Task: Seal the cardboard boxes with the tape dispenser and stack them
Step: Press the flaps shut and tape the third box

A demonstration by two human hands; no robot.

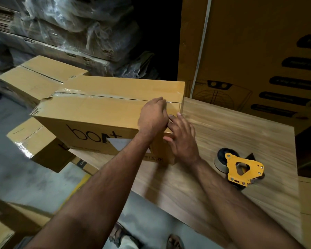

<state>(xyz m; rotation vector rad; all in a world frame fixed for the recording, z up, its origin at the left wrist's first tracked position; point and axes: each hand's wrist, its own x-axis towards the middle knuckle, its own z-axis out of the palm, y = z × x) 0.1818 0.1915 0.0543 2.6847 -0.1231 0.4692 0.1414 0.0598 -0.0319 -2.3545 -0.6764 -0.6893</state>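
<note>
A brown cardboard box (104, 106) marked "boat" lies on the wooden table (223, 141), with clear tape along its top seam. My left hand (153, 116) rests on the box's near right top corner, fingers curled on the tape end. My right hand (182, 137) lies flat with spread fingers against the right corner of the box's side. The yellow tape dispenser (241, 168) lies on the table to the right, apart from both hands.
Two taped boxes sit on the floor at left, one behind (39, 76) and one lower down (36, 142). Plastic-wrapped cartons (70, 33) stack up at the back. A tall printed carton (258, 51) stands behind the table. My sandalled feet (174, 241) show below.
</note>
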